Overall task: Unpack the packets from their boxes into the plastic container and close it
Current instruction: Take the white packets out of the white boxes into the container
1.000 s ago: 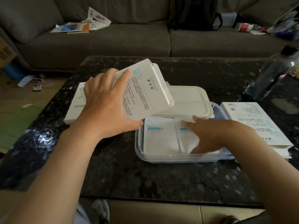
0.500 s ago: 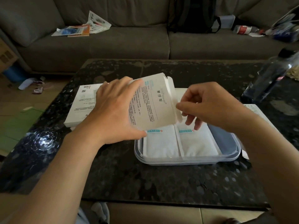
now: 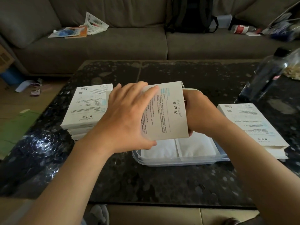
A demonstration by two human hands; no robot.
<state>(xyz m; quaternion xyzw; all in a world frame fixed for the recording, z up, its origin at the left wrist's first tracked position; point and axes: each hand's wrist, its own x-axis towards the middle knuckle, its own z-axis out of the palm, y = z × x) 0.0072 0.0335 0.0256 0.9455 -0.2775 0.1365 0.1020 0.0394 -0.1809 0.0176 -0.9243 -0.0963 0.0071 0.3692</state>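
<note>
Half a second on, the right hand [image 3: 201, 111] has let go of the flap it was pinching and moved to the open end of the box [image 3: 170, 111], which is still held up above the plastic container [image 3: 181, 162]. The left hand [image 3: 128, 116] grips the box, fingers spread across its printed face and thumb tucked under the lower edge. The right hand's fingers are hidden behind the card, so it cannot be told whether they have closed on anything inside. Two white packets [image 3: 194, 146] already lie flat, side by side, in the uncovered container, which sits on the dark table [image 3: 146, 181] between a stack of boxes [image 3: 87, 108] on the left and a lone box [image 3: 254, 127] on the right. The step in hand appears to be drawing out the next contents. It would go best with the left hand steadying the box without squeezing its faces together. The open end should stay over the container, and the pull should run straight along the box's length so the packets come out flat onto those already laid.
</note>
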